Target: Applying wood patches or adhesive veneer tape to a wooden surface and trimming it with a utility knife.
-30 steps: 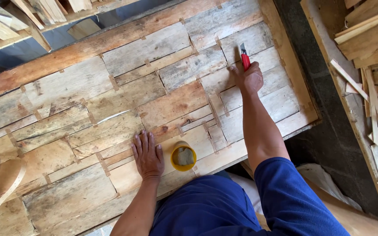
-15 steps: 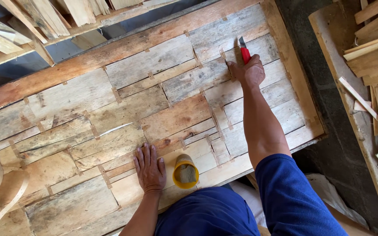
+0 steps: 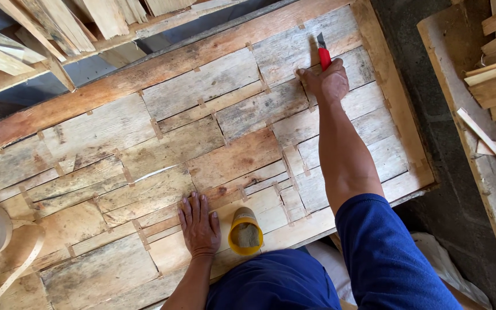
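A red-handled knife point(image 3: 322, 54) is clenched in the right hand point(image 3: 329, 82) at the far end of the patched wooden panel point(image 3: 144, 155), its handle mostly hidden by the fist. The left hand point(image 3: 199, 227) is laid flat and released on the panel's near edge, just beside a yellow cup point(image 3: 245, 232).

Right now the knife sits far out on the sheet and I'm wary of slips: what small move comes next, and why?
Probably draw the knife gently back along the seam: right hand grips it at full reach, left hand lies flat, steadying the sheet.

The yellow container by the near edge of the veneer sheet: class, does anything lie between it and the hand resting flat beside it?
Nothing visible does. The left hand lies flat on the veneer sheet, and the yellow container sits just to its side with only bare wood between them. The right hand is far off, holding a red knife.
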